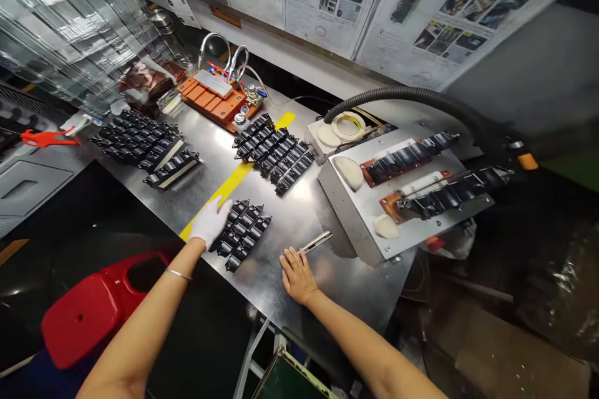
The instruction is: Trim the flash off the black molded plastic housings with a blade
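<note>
My left hand (210, 222), in a white glove, rests against the left side of a small group of black ribbed parts (246, 234) near the table's front edge; its fingers are partly spread. My bare right hand (297, 274) lies on the metal table with its fingers apart, touching or just beside the near end of a slim silver-and-white tool (317, 242). Behind my hands sits a larger group of black parts (276, 153), and another (140, 140) stands at the left. Two more black parts (412, 156) lie on the metal fixture at the right.
The metal fixture box (349, 218) has white pads, with a ribbed black hose (412, 95) arching behind it. An orange block (210, 100) with gauges and bent tubes stands at the back. Yellow tape (227, 184) crosses the table. A red stool (84, 318) is at lower left.
</note>
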Available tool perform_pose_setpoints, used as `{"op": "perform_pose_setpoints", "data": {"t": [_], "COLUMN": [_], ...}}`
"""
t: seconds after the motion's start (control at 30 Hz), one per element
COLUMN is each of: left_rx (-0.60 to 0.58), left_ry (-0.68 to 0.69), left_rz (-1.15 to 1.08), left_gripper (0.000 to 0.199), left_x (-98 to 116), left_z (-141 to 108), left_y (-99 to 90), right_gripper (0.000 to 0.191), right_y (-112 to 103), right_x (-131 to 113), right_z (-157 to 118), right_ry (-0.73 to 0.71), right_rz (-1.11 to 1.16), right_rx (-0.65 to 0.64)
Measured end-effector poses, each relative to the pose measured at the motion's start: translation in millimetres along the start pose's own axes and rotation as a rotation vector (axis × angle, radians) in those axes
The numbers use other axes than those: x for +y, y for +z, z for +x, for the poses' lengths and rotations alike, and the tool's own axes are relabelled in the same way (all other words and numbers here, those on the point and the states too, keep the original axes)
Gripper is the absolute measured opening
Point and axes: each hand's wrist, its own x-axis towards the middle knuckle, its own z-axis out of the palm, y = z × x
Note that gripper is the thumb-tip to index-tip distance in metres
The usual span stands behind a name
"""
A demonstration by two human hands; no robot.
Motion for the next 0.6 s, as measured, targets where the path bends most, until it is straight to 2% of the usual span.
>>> {"op": "perform_pose_setpoints", "data": {"t": [0.07, 0.17, 0.3, 0.37, 0.43, 0.5, 0.53, 0.6], "left_rx": [-0.041, -0.032, 0.003, 0.062, 0.117, 0.090, -0.006, -0.222], "left_ry": [0.009, -0.016, -0.029, -0.032, -0.028, -0.031, -0.054, -0.190], "left_rz": [-0.018, -0.034, -0.047, -0.047, -0.063, -0.083, -0.141, -0.155], "left_gripper": [0.060, 0.056, 0.061, 0.070, 0.071, 0.068, 0.063, 0.044], "left_x": [0.7, 3.7, 14.7, 22.2, 28.6, 32.5, 33.2, 31.5], "left_z": [-26.2, -43.0, -56.7, -81.9, -127.4, -192.4, -230.2, -309.3], "left_y": [19.5, 36.5, 33.4, 32.0, 38.2, 52.0, 59.7, 70.2], "right_gripper": [0.042, 0.043, 0.044, 0.046, 0.046, 0.046, 0.046, 0.045], "right_y": [-1.0, -2.9, -8.5, -14.6, -24.4, -39.3, -48.7, -71.1], "right_x": [-0.1, -2.2, -8.1, -11.2, -14.6, -19.5, -22.6, -29.0], "right_z": [1.2, 4.9, 12.1, 16.2, 20.1, 22.1, 21.5, 15.2], "right_ry": [0.008, 0.020, 0.036, 0.044, 0.049, 0.045, 0.044, 0.051], "right_rz": [0.012, 0.035, 0.068, 0.089, 0.114, 0.142, 0.155, 0.179], "right_rx": [-0.022, -0.059, -0.118, -0.148, -0.175, -0.205, -0.221, -0.245]}}
